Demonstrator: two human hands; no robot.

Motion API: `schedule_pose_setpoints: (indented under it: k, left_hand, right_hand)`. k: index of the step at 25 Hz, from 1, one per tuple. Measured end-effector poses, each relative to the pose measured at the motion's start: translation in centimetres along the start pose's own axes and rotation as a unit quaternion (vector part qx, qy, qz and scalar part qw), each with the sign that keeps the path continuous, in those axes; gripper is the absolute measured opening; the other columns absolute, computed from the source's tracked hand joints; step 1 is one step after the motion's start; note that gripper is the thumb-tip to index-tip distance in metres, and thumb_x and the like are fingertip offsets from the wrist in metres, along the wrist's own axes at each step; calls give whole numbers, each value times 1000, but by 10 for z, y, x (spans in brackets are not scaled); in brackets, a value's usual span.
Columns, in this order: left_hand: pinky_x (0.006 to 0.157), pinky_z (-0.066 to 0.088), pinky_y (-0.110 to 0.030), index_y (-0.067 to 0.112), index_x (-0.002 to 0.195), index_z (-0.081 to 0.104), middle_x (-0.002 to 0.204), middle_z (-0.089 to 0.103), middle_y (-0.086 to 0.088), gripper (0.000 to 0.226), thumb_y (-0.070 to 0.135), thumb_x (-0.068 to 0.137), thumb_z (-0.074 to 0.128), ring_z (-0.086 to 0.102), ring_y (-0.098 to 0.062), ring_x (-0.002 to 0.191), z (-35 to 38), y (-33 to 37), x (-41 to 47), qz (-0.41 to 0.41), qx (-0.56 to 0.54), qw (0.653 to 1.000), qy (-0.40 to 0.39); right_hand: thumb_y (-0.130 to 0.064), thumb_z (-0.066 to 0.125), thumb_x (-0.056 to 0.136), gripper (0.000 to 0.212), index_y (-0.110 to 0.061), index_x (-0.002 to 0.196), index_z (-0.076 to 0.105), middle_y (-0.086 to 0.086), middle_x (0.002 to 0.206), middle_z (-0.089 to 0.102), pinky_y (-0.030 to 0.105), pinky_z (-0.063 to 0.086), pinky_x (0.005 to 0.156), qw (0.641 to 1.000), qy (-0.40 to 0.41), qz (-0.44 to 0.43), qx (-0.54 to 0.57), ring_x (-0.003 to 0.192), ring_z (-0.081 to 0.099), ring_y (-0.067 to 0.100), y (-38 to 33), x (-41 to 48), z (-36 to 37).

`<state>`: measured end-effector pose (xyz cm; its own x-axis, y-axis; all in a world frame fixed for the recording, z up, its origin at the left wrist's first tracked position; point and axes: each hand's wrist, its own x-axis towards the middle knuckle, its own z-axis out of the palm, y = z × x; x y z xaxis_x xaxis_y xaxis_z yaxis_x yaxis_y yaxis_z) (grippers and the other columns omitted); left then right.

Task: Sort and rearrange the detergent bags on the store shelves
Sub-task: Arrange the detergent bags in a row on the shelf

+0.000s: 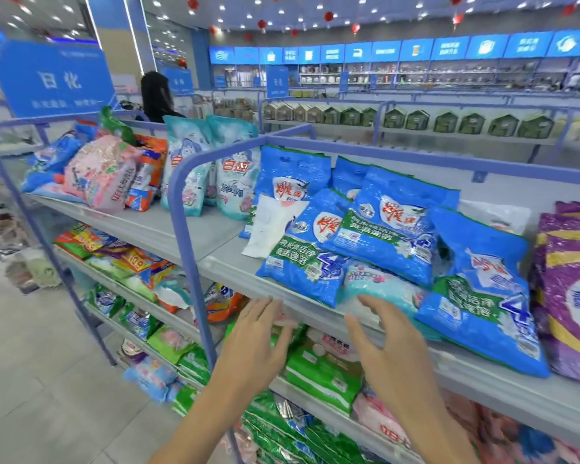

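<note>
Several blue detergent bags [392,226] lie overlapping on the grey top shelf [235,262]. A pale teal bag [379,289] lies flat at the shelf's front edge, partly under the blue ones. My right hand [389,346] hovers just in front of the teal bag with fingers spread, holding nothing. My left hand [258,339] is raised in front of the shelf edge, fingers straight, also holding nothing. A white bag [268,226] leans among the blue bags. Two tall teal-white bags [211,169] stand further left.
A purple bag [570,293] stands at the right. Pink, orange and blue bags [104,169] crowd the far-left shelf. Lower shelves hold green and mixed bags [322,373]. A blue metal frame post [188,262] divides the shelf units. A person [156,95] stands behind the shelves.
</note>
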<state>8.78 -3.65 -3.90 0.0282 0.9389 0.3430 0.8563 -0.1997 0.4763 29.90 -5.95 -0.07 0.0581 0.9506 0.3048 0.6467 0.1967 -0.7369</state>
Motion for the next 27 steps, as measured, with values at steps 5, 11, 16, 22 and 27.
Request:
schedule_pose_setpoints:
  k: [5,11,16,22,27]
  left_hand:
    - [114,33,-33,16,147,48,150,50,-2,52,43,103,48,44,-20,140,-20,-41,57,-44,-4,999,24]
    - [96,43,-37,11,138,53,135,61,-12,45,37,102,54,57,-30,123,-29,-90,141,-54,-37,998,10]
    - [89,45,-37,10,126,59,121,68,-12,39,38,101,55,61,-34,113,-15,-114,207,-57,-70,994,-55]
    - [85,50,-34,18,116,68,111,73,-1,41,49,90,65,66,-26,106,1,-124,256,-139,-193,963,-129]
    - [52,43,-19,15,74,68,73,72,4,21,28,88,76,65,-13,67,-18,-116,257,-124,-280,946,-109]
  right_hand:
    - [-42,59,99,39,-32,136,56,-16,127,60,34,48,97,1000,4,-12,-4,109,58,7,-23,43,34]
    - [-40,60,99,43,-30,140,55,-13,132,60,40,48,102,999,27,-20,-41,117,58,11,-46,92,75]
    - [-28,69,94,36,-19,129,65,-3,125,65,27,39,98,990,85,-12,-111,117,56,17,-50,117,116]
    - [-25,71,92,28,-20,120,68,-7,117,63,23,37,95,977,147,1,-155,110,54,14,-47,118,139]
    - [-29,71,92,31,-21,122,67,-8,117,60,29,42,92,970,158,12,-182,109,52,15,-54,123,145]
